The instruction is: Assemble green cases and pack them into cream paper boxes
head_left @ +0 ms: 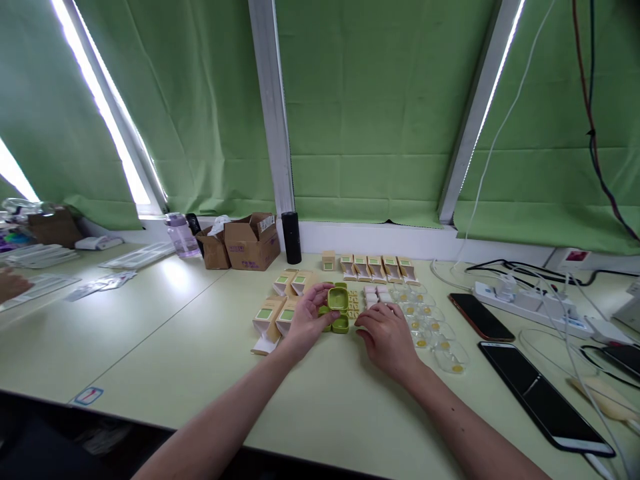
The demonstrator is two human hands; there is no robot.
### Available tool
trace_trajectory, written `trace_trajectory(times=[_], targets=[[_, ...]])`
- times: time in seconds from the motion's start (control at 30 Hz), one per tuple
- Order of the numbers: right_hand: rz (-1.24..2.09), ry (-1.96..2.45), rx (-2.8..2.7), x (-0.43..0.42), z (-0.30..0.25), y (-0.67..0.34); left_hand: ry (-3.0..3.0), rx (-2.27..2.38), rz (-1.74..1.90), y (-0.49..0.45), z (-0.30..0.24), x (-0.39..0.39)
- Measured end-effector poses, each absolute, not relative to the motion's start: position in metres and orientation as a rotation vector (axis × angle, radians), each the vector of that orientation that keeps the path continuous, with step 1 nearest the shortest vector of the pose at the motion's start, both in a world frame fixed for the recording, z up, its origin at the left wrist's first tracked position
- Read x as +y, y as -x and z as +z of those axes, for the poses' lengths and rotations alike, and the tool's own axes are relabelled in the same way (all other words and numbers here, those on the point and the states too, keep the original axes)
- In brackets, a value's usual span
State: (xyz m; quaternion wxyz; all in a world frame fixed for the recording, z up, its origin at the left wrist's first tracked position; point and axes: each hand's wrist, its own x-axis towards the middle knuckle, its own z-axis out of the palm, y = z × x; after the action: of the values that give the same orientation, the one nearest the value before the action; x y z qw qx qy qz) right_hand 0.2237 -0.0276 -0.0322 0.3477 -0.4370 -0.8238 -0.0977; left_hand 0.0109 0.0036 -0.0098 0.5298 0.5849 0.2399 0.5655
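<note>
My left hand [306, 321] is closed around a small green plastic case [338, 299], lifting it just above the table. More green cases [341, 325] lie under it. My right hand [385, 337] rests on the table to the right, fingers curled loosely, touching or almost touching the small items near the green cases; what it holds, if anything, is hidden. Tan cartons with green labels [273, 317] stand to the left. Clear blister shells with yellow dots [435, 330] lie to the right.
A row of open tan cartons [377, 268] lines the back. Cardboard boxes [251, 241], a black cylinder [291, 237] and a bottle [181, 235] stand by the window. Two phones [543, 393], a power strip [530, 303] and cables are at right. Another person's hand [11, 285] is far left.
</note>
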Motion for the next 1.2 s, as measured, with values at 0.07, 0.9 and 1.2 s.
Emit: trace_trajectory(times=[0.07,0.9,1.2], targets=[[-0.229,1.119,-2.077,-0.029,-0.031,-0.223,-1.399,0.579,1.355,-0.011,-0.010,0.004],[1.031,0.858,-1.091,-0.027,-0.013,-0.215,-1.740,0.824,1.339,-0.012,-0.022,0.002],[1.045,0.790,-1.121,-0.031,-0.011,-0.213,-1.789,0.812,1.324,-0.013,-0.020,-0.001]])
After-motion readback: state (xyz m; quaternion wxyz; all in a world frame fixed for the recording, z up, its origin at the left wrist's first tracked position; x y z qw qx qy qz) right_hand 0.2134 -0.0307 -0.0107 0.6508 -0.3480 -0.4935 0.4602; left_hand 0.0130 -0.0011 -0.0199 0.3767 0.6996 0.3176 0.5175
